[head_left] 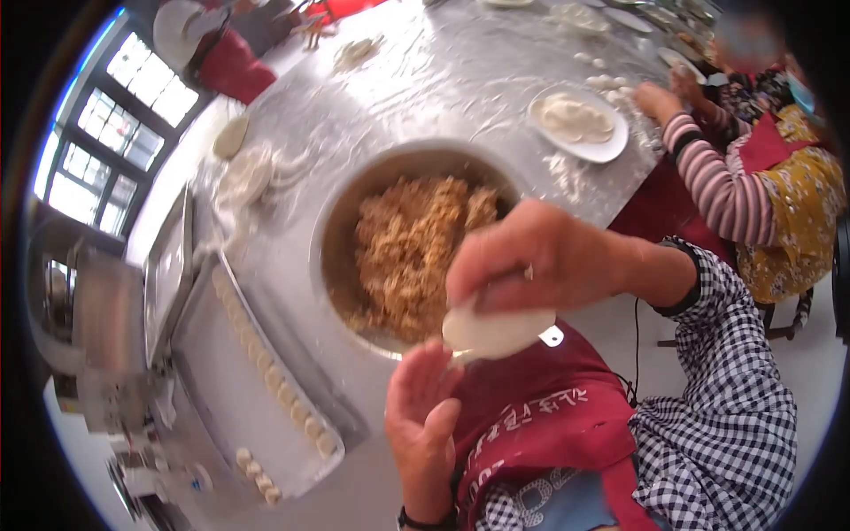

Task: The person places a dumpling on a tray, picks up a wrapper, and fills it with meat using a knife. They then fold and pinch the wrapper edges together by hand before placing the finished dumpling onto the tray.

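My right hand (pixel 540 261) pinches a round, flat dumpling wrapper (pixel 496 334) by its upper edge, in front of my red apron (pixel 531 416). Below and to the left, my left hand (pixel 425 398) is open, palm turned up, with its fingertips right at the wrapper's lower left edge. Just beyond both hands stands a large metal bowl (pixel 326 257) holding brownish minced filling (pixel 416 239). Past the wrapper's right side pokes a pale handle end with a hole (pixel 552 336). Motion slightly blurs my right fingers.
To the left, a metal tray (pixel 208 380) carries a row of dumplings (pixel 270 376). A white plate of wrappers (pixel 580 124) rests on the floury table (pixel 443 88). A co-worker in striped sleeves (pixel 717 177) works at right. Machinery (pixel 111 327) stands far left.
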Action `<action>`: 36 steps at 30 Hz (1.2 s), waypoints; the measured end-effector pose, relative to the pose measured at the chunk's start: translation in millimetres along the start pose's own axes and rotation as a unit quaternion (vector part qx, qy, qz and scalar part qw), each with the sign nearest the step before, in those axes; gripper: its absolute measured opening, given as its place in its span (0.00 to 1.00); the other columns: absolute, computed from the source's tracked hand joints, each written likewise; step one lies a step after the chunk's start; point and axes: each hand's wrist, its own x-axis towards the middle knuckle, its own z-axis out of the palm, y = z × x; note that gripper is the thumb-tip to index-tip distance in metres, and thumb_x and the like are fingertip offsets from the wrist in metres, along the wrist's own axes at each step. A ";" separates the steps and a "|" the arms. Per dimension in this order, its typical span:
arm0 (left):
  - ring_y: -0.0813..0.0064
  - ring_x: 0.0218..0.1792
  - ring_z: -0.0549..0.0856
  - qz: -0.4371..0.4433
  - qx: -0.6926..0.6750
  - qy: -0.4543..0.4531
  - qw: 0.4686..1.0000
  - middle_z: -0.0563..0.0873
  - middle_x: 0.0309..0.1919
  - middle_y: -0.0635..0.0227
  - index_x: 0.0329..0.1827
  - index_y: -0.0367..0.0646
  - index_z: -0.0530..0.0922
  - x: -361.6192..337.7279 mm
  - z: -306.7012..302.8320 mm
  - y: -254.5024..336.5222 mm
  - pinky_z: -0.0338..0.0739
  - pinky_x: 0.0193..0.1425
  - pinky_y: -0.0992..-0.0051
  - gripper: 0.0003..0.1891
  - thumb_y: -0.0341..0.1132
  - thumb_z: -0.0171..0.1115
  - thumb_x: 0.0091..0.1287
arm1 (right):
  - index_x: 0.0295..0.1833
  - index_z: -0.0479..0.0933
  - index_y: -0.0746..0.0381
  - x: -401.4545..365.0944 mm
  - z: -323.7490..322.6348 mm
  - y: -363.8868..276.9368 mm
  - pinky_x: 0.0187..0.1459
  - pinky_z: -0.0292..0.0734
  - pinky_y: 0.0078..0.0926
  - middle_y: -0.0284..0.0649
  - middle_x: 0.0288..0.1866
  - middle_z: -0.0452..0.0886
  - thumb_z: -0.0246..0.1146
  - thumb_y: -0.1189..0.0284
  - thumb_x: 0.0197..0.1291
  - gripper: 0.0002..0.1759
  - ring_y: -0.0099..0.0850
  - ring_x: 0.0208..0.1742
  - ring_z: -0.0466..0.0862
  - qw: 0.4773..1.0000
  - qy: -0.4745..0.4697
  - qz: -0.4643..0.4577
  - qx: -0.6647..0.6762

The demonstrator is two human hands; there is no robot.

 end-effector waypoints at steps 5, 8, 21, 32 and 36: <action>0.78 0.43 0.80 -0.053 0.184 0.017 0.981 0.82 0.41 0.64 0.51 0.33 0.75 10.4 3.9 6.8 0.76 0.48 0.77 0.18 0.22 0.65 0.55 | 0.35 0.77 0.63 6.0 47.5 15.6 0.32 0.76 0.25 0.40 0.26 0.80 0.63 0.77 0.48 0.06 0.30 0.28 0.83 0.994 -0.035 -0.100 0.016; 0.82 0.35 0.80 0.022 0.070 0.018 0.997 0.83 0.34 0.68 0.43 0.33 0.79 15.9 -4.7 -6.6 0.76 0.42 0.80 0.11 0.25 0.66 0.58 | 0.40 0.79 0.64 -1.1 22.5 10.6 0.32 0.77 0.23 0.40 0.37 0.83 0.66 0.82 0.46 0.12 0.28 0.33 0.83 0.999 0.014 -0.012 -0.041; 0.69 0.42 0.82 -0.085 -0.114 0.065 0.988 0.80 0.42 0.60 0.50 0.36 0.70 6.0 -29.5 -20.0 0.80 0.46 0.69 0.19 0.28 0.61 0.56 | 0.38 0.78 0.59 -78.5 24.6 35.5 0.31 0.75 0.26 0.37 0.34 0.75 0.66 0.78 0.41 0.14 0.31 0.32 0.79 0.946 0.047 -0.071 -0.312; 0.70 0.36 0.83 -0.176 -0.107 0.092 0.974 0.82 0.37 0.63 0.48 0.38 0.72 -16.4 -52.2 -40.2 0.82 0.41 0.70 0.17 0.29 0.64 0.56 | 0.32 0.76 0.64 -51.4 3.3 42.6 0.31 0.75 0.26 0.39 0.30 0.78 0.64 0.81 0.46 0.06 0.34 0.31 0.80 0.979 0.110 -0.015 -0.170; 0.71 0.35 0.84 -0.195 -0.113 0.102 0.969 0.82 0.36 0.63 0.47 0.39 0.72 -8.3 -47.3 -39.4 0.82 0.37 0.70 0.16 0.29 0.64 0.57 | 0.34 0.77 0.66 -54.4 3.1 44.9 0.35 0.76 0.23 0.42 0.32 0.81 0.65 0.83 0.48 0.06 0.32 0.33 0.82 0.983 0.155 -0.010 -0.095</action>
